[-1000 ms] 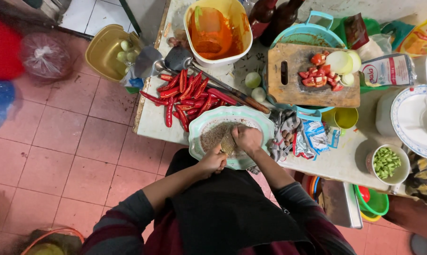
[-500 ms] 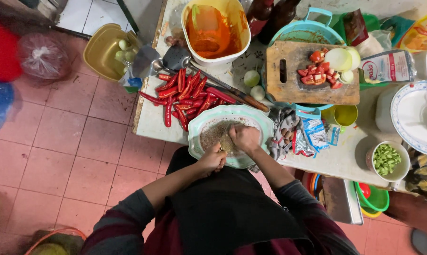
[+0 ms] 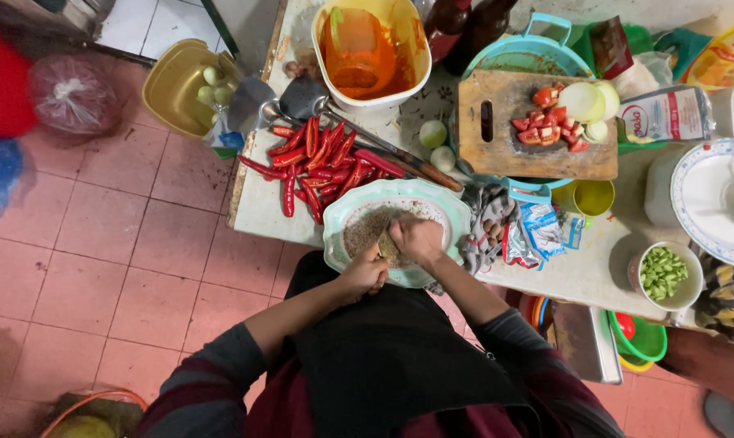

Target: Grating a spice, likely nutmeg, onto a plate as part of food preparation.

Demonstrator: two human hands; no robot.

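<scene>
Shifted slightly since half a second ago: right hand [image 3: 416,238] a little lower over the light green plate [image 3: 456,212]. Head view: closed around a small brownish pestle-like piece [image 3: 387,246], pressed into the ground brown paste [image 3: 365,231]. Left hand [image 3: 365,273] curled on the near rim, just beside it, grip unclear. Red chillies [image 3: 318,158] beyond, toward the left.

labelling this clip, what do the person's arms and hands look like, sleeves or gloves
Both hands are bare, no gloves or rings visible: left hand, right hand. The sleeves are dark grey with maroon stripes, pushed up so the forearms are uncovered. A black apron covers the front.
</scene>
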